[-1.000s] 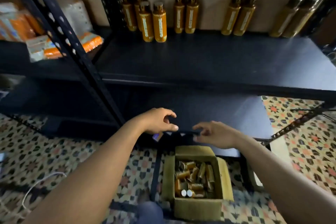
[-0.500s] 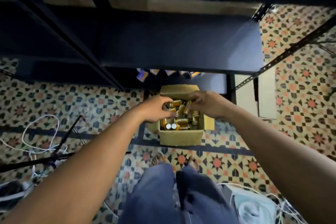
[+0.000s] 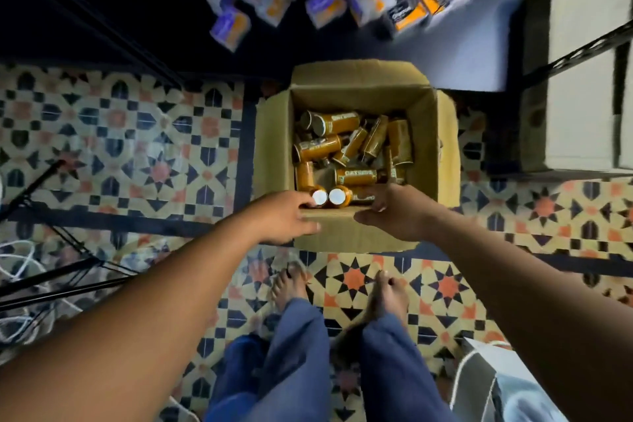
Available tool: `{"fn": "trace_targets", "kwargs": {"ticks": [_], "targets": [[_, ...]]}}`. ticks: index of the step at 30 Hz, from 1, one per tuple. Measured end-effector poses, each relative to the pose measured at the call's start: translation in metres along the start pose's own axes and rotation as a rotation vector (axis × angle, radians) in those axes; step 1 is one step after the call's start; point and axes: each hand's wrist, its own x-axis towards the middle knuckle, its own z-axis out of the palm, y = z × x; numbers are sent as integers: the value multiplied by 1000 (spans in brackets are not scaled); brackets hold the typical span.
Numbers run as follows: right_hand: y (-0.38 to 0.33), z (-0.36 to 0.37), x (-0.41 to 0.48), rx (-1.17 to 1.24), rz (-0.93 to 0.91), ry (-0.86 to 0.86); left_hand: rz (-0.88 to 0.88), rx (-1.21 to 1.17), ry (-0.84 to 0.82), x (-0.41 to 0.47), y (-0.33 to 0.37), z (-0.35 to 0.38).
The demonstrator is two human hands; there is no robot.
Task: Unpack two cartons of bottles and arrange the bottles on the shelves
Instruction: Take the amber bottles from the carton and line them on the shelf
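An open cardboard carton (image 3: 442,147) stands on the tiled floor in front of my bare feet. Inside it, several amber bottles (image 3: 329,147) lie jumbled, and two stand against the near wall showing white round ends (image 3: 337,196). My left hand (image 3: 282,216) grips the carton's near wall at its left end, fingers over the rim beside a white-ended bottle and thumb on the outside. At the right end of that wall my right hand (image 3: 394,212) does the same, fingers curled inside and thumb outside.
The bottom shelf (image 3: 479,55) of the dark metal rack lies just beyond the carton, with several small purple and orange boxes (image 3: 404,3) on it. A pale carton (image 3: 582,79) stands at the right. Rack struts and white cables (image 3: 20,271) lie on the floor at left.
My view has dropped from the shelf with standing bottles to the carton on the floor. Both hands came down from the shelf edge, over the bottles, onto the carton's near wall.
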Motion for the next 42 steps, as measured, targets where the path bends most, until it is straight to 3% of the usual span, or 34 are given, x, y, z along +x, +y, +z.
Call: {"fn": "trace_targets", "kwargs": {"ticks": [10,17,25,32,42], "targets": [[43,56,122,-93,-153,52,128,147,275,140,-32,55],[51,65,146,-74,-227,110,149,133,426,157,-40,70],[66,65,146,-20,-154,267,239,94,496,157,-37,72],[62,26,89,133,-235,496,328,-140,550,101,-11,37],[-51,-127,-111,108,-400,561,475,-63,616,-113,113,-91]]}}
